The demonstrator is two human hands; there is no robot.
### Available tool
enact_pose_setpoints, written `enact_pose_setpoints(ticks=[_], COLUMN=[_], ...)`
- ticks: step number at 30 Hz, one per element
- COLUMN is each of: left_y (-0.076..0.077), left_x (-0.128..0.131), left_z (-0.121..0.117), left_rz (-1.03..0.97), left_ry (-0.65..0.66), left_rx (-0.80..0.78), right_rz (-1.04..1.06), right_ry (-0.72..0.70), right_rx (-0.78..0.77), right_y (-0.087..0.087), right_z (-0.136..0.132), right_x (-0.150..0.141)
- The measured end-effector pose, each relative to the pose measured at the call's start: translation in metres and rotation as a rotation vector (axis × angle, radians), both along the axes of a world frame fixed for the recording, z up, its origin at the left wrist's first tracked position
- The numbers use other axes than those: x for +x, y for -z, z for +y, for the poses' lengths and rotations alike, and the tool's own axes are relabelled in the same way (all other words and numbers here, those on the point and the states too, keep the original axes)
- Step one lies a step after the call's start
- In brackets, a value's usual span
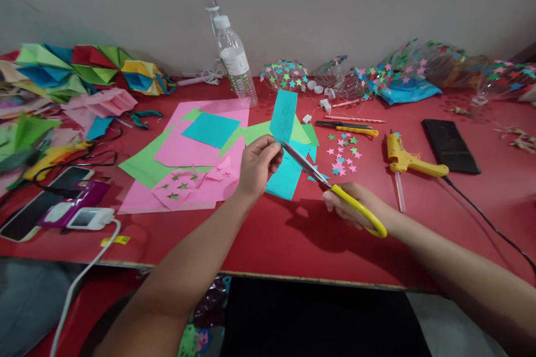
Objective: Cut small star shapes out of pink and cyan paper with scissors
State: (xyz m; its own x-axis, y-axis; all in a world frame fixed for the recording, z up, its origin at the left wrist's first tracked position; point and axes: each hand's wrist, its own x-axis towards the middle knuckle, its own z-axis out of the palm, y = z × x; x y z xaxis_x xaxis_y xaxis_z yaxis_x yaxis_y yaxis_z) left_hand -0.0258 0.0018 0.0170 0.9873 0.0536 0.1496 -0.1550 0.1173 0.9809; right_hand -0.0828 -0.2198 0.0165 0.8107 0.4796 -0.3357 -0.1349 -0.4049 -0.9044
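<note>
My left hand [260, 164] pinches the lower end of a blue paper strip [283, 114] that has star outlines drawn on it. My right hand [352, 203] is wrapped round the yellow handles of a pair of scissors [307, 166]. The blades point up and left, their tips at the strip's lower end beside my left fingertips. Whether the blades are cutting into the paper I cannot tell. Beneath lies another blue paper piece [285, 181] on the table. Just right of the blades is a scatter of small pink, green and blue paper stars [343, 155].
On the red table [259, 240] are pink sheets [201, 114], a yellow glue gun [412, 163] with a cord, a black phone [451, 145] and a box cutter [347, 127]. A plastic bottle [238, 64] and star-covered clear bottles [287, 74] stand or lie by the wall. Folded paper decorations [90, 67] are left.
</note>
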Motion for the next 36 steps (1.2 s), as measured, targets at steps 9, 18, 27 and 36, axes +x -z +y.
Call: enact_pose_setpoints(ticks=[9,18,27,36], left_y=[0.001,0.001,0.002,0.004], left_x=[0.001,0.002,0.004,0.005], left_z=[0.002,0.003,0.003,0.003], left_rz=[0.005,-0.002,-0.007,-0.004], left_ry=[0.004,0.015,0.026,0.045], left_rx=[0.001,0.002,-0.022,-0.032], right_rz=[0.018,0.004,-0.078,-0.083], right_ry=[0.017,-0.012,-0.036,-0.009], right_rx=[-0.02,-0.007,-0.05,-0.063], right_y=[-0.004,-0.009,-0.011,-0.005], right_z=[0.003,0.003,0.002,0.001], right_x=[0.002,0.003,0.005,0.005])
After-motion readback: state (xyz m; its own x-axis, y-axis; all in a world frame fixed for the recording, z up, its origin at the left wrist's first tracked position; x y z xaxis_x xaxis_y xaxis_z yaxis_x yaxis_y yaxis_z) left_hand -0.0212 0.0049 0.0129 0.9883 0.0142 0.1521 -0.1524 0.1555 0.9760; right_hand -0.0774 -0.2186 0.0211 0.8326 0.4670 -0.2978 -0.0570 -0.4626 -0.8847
